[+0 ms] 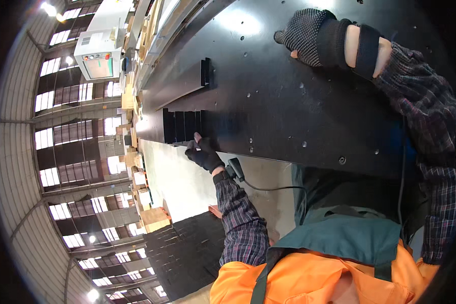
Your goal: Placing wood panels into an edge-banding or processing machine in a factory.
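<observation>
Left hand (pixel 204 155) beside black channel pieces (pixel 183 126), right hand (pixel 313 39) over black table (pixel 273 116), hands well apart, grips unclear

Several black channel strips (pixel 183 126) lie side by side near the left grip (pixel 204 156); a lone strip (pixel 186 80) lies beyond them.

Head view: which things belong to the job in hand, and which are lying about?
Likely job: grouped black bars; left hand at their edge; lone black bar; black worktop; right hand over it.

Around: grey screen unit; dark pile; brown box.
</observation>
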Demonstrator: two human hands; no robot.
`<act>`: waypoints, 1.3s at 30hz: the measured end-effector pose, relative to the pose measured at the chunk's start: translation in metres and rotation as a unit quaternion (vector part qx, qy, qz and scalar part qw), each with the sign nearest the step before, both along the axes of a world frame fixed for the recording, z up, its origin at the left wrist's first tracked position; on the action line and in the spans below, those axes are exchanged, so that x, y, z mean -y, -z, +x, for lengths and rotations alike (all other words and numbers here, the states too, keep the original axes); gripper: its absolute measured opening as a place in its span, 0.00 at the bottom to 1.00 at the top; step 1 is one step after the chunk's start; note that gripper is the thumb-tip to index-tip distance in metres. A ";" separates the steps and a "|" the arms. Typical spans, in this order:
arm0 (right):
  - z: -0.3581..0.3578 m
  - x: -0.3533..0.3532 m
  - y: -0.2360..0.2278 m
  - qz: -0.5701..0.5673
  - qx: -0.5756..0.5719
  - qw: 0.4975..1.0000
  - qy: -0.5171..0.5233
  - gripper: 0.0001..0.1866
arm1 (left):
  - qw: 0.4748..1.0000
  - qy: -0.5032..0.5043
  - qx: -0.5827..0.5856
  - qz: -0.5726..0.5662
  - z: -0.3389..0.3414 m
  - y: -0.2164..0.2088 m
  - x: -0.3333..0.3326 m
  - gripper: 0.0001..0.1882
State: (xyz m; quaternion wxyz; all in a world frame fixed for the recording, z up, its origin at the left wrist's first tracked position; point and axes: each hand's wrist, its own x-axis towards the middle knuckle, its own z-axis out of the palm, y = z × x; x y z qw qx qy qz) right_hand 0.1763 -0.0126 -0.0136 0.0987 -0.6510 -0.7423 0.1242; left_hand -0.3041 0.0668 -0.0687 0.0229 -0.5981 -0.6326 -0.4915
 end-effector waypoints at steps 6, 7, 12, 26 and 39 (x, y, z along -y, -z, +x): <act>-0.006 0.002 -0.003 0.037 0.057 0.997 -0.044 0.17 | 0.997 0.008 0.014 0.073 0.013 0.000 0.000 0.28; -0.006 0.006 -0.004 0.042 0.070 0.996 -0.047 0.16 | 0.997 0.009 0.017 0.071 0.017 -0.003 0.003 0.28; -0.001 0.018 -0.011 0.077 0.061 0.994 -0.053 0.15 | 0.996 -0.070 0.007 -0.052 0.022 -0.019 0.004 0.41; 0.002 -0.001 0.020 0.078 0.045 0.996 -0.009 0.20 | 0.994 -0.075 0.050 -0.070 0.030 -0.029 0.005 0.36; -0.005 0.003 0.006 0.090 0.094 0.991 -0.003 0.19 | 0.996 0.031 0.083 -0.012 0.019 -0.064 0.003 0.49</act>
